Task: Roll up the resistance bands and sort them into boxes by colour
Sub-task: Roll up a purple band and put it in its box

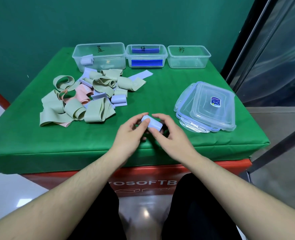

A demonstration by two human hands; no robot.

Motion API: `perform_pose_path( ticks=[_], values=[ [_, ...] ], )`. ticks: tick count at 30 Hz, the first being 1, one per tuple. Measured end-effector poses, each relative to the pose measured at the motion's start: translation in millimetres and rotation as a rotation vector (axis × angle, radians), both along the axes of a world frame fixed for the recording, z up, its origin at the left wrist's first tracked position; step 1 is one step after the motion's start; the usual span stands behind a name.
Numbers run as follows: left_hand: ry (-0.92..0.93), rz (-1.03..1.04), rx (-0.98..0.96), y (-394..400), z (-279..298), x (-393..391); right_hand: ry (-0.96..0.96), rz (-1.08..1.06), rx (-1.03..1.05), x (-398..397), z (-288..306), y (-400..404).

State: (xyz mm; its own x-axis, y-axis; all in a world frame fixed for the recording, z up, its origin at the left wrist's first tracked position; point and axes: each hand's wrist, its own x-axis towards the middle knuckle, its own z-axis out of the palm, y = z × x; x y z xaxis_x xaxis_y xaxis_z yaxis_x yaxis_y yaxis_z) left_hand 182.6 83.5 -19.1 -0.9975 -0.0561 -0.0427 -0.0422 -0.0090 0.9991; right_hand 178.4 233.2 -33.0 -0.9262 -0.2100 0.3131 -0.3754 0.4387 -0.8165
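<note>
Green cloth covers the desk (39,146) against a dark green wall, where a seated person works with both hands near the front edge. At the near centre, the left hand (129,134) and right hand (169,134) together hold a pale blue rolled band (152,123) just above the cloth, the fingers (143,126) of each curled round its ends, thumbs pressed on top. The roll looks nearly finished; the sound course appears to be keeping thumb pressure on the free end so the coil cannot spring loose, then carrying it in one firm pinch. Further back on the left lies the heap of loose bands (84,97), green, pink and blue tangled together, while a stack of clear lids (207,108) sits to the right. Along the far edge stand three clear tubs: the left box (99,56), which already holds one blue roll (86,59) and is likely this roll's destination, the middle box (145,56), and the right box (188,57).
</note>
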Motion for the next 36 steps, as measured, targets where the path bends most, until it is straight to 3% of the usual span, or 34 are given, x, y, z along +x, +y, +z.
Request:
perform_pose_path(
  ticks=[6,10,14,19,24,29,36],
  values=[
    [-0.188,-0.052,0.407,10.4,12.1,19.3,-0.001,-0.076,-0.199,12.3,5.3,-4.2],
    [-0.254,-0.092,0.568,16.1,21.7,30.6,0.056,-0.112,-0.134,21.1,9.2,-5.9],
    [-0.22,-0.134,0.473,5.9,32.7,33.7,0.002,-0.013,-0.021,21.7,23.6,5.9],
    [-0.235,-0.201,0.3,-4.9,39.3,34.5,0.023,0.169,0.383,18.4,54.8,17.7],
    [-0.233,-0.237,0.303,-13.8,50.4,37.9,0.042,0.278,0.473,14.5,74.4,18.7],
    [-0.244,-0.292,0.264,-23.7,65.2,43.4,0.218,0.251,0.492,16.0,88.9,12.7],
    [-0.254,-0.319,0.21,-35.2,83.5,51.4,0.148,0.324,0.449,23.1,103.9,1.1]
  ],
)
